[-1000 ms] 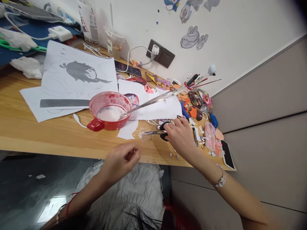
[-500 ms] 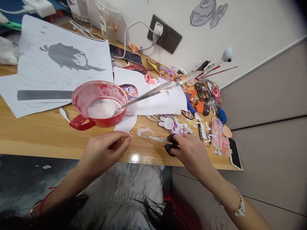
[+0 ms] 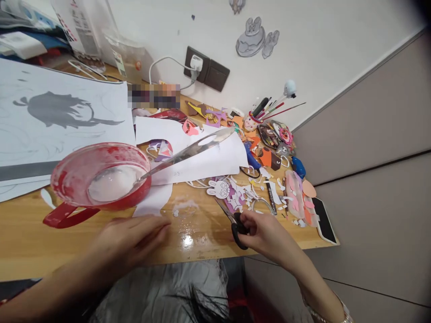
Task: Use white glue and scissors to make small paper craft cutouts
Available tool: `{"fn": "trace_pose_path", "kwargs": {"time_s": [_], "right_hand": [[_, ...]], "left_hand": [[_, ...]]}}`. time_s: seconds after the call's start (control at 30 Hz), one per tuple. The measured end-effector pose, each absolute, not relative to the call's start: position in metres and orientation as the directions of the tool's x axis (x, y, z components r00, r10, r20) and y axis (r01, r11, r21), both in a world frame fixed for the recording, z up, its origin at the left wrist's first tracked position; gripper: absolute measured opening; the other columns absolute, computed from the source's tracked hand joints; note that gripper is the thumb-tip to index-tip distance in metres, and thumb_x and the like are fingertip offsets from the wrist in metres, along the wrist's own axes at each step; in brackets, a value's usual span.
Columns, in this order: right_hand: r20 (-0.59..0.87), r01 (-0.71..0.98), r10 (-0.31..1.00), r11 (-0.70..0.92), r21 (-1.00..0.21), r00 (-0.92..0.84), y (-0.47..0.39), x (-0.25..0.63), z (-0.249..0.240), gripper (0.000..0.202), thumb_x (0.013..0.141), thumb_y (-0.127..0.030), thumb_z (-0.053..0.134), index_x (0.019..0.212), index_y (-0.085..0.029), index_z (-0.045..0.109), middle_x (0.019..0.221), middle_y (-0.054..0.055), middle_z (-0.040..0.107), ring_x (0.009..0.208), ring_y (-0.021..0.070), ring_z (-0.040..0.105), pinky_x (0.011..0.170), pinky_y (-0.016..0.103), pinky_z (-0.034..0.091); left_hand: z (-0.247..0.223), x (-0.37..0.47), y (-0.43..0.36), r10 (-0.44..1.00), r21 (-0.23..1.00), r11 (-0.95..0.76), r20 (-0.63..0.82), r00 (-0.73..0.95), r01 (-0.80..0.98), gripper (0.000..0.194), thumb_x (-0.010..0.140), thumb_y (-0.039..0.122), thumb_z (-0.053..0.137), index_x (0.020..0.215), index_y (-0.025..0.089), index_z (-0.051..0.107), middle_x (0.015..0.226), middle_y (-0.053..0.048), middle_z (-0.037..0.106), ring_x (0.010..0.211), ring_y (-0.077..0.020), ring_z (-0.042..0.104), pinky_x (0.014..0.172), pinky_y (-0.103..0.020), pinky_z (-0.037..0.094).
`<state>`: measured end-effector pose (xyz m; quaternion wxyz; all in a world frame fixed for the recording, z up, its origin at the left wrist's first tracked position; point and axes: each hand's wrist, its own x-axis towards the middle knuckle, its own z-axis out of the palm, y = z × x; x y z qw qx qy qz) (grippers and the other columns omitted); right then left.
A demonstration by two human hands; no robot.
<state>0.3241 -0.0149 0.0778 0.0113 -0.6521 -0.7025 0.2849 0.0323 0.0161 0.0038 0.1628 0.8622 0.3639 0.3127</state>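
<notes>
My left hand [image 3: 134, 237] is low over the front of the table, its fingers pressed together. A white paper piece [image 3: 155, 201] reaches behind its knuckles; what the fingers hold, if anything, is hidden. My right hand [image 3: 264, 231] holds black-handled scissors [image 3: 239, 233] by the loops, the blades pointing up and left towards a rabbit-face paper cutout [image 3: 218, 189]. Beyond my left hand stands a red handled cup [image 3: 101, 204] with whitish liquid inside. A long metal spoon [image 3: 188, 154] leans out of it to the right. A small whitish lump [image 3: 175, 213] lies between my hands.
Paper scraps [image 3: 256, 193] lie at the right, beside a pen cup [image 3: 251, 122] and a black-screened device [image 3: 325, 220]. A large drawn sheet [image 3: 67, 130] covers the back left. Behind stand clear containers [image 3: 129, 58]. A wall socket [image 3: 205, 67] has a cable plugged in.
The view has shifted, and table things appear lower and further left. The scissors have turned, their blades now up and left. My left hand has lowered, and the white bit at its fingertips no longer shows.
</notes>
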Motion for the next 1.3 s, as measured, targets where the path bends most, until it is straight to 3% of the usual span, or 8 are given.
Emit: {"fn": "trace_pose_path", "kwargs": {"time_s": [0.2, 0.33, 0.47, 0.57, 0.83, 0.97, 1.3], "right_hand": [[-0.328, 0.919, 0.895, 0.182, -0.350, -0.303, -0.012, 0.308, 0.081, 0.011, 0.082, -0.029, 0.053, 0.085, -0.019, 0.050, 0.068, -0.003, 0.056, 0.054, 0.0078, 0.044, 0.051, 0.020, 0.028], [-0.339, 0.936, 0.883, 0.249, -0.248, -0.325, -0.013, 0.299, 0.077, 0.014, 0.080, -0.032, 0.056, 0.080, -0.018, 0.052, 0.068, -0.002, 0.057, 0.056, 0.0086, 0.045, 0.051, 0.021, 0.025], [-0.343, 0.929, 0.863, 0.348, -0.129, -0.371, -0.012, 0.288, 0.073, 0.017, 0.078, -0.034, 0.058, 0.072, -0.018, 0.053, 0.060, -0.003, 0.054, 0.052, 0.0086, 0.041, 0.049, 0.023, 0.018], [-0.338, 0.916, 0.851, 0.383, -0.121, -0.401, -0.013, 0.278, 0.071, 0.018, 0.077, -0.033, 0.058, 0.069, -0.018, 0.053, 0.056, -0.003, 0.053, 0.049, 0.0078, 0.037, 0.049, 0.024, 0.016], [-0.398, 0.924, 0.839, 0.295, -0.242, -0.372, -0.012, 0.264, 0.069, 0.017, 0.076, -0.032, 0.054, 0.067, -0.018, 0.051, 0.055, -0.003, 0.051, 0.049, 0.0075, 0.037, 0.049, 0.024, 0.015], [-0.454, 0.936, 0.824, 0.250, -0.246, -0.340, -0.011, 0.266, 0.071, 0.018, 0.076, -0.034, 0.052, 0.069, -0.018, 0.051, 0.056, -0.002, 0.053, 0.049, 0.0075, 0.037, 0.049, 0.024, 0.014], [-0.491, 0.953, 0.823, 0.187, -0.240, -0.285, -0.011, 0.264, 0.073, 0.018, 0.076, -0.033, 0.051, 0.067, -0.018, 0.050, 0.054, -0.003, 0.051, 0.048, 0.0069, 0.036, 0.048, 0.024, 0.014]], "left_hand": [[-0.007, 0.021, 0.013, 0.774, 0.424, -0.632, 0.375, 0.510, 0.648, 0.020, 0.084, 0.034, 0.049, 0.096, 0.024, 0.063, 0.082, 0.004, 0.069, 0.063, -0.0106, 0.062, 0.065, -0.019, 0.049], [0.001, 0.023, 0.013, 0.782, 0.438, -0.623, 0.349, 0.516, 0.648, 0.023, 0.086, 0.031, 0.047, 0.095, 0.019, 0.064, 0.087, 0.000, 0.070, 0.068, -0.0125, 0.064, 0.064, -0.020, 0.049], [0.000, 0.027, 0.016, 0.729, 0.399, -0.684, 0.381, 0.568, 0.611, 0.024, 0.087, 0.031, 0.045, 0.097, 0.021, 0.064, 0.084, -0.001, 0.070, 0.067, -0.0129, 0.064, 0.060, -0.021, 0.047], [-0.004, 0.026, 0.019, 0.726, 0.385, -0.688, 0.335, 0.601, 0.616, 0.024, 0.087, 0.031, 0.044, 0.097, 0.022, 0.064, 0.084, -0.002, 0.069, 0.069, -0.0140, 0.063, 0.061, -0.022, 0.047], [-0.006, 0.024, 0.024, 0.740, 0.430, -0.672, 0.409, 0.534, 0.603, 0.019, 0.084, 0.027, 0.048, 0.089, 0.022, 0.065, 0.071, 0.001, 0.067, 0.059, -0.0104, 0.060, 0.056, -0.020, 0.042], [-0.009, 0.025, 0.022, 0.718, 0.364, -0.687, 0.471, 0.512, 0.629, 0.014, 0.083, 0.026, 0.050, 0.081, 0.020, 0.063, 0.065, 0.002, 0.065, 0.052, -0.0096, 0.056, 0.051, -0.021, 0.039], [-0.007, 0.023, 0.021, 0.720, 0.368, -0.679, 0.505, 0.476, 0.636, 0.012, 0.082, 0.026, 0.052, 0.081, 0.020, 0.062, 0.065, 0.002, 0.066, 0.052, -0.0098, 0.057, 0.051, -0.021, 0.039]]}}
